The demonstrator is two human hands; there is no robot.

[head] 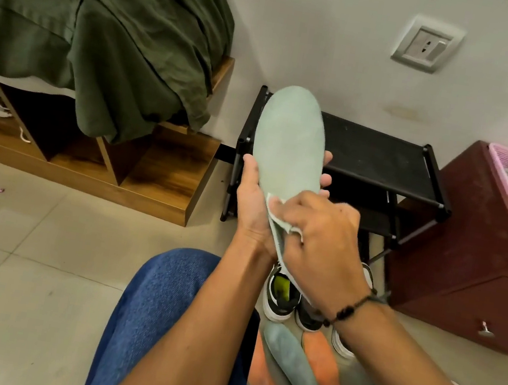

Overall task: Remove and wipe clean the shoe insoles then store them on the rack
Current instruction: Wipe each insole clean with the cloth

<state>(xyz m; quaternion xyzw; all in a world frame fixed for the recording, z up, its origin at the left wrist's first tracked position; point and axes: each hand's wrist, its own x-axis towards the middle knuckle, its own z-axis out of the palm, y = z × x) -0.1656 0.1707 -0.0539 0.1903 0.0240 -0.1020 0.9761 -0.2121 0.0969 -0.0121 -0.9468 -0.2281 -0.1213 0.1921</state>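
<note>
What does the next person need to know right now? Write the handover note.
Left hand holds the pale green insole upright, in front of the black rack.
Right hand presses a small cloth against the insole's lower part; wiping is under way.
On the floor by the knees: one more green insole and two orange insoles, lying side by side. Whether they are wiped cannot be told.
The shoes stand on the floor below the rack.
No insole shows on the rack's top shelf.
Left: finish wiping this one, see to the other three, then put all four on the rack.
</note>
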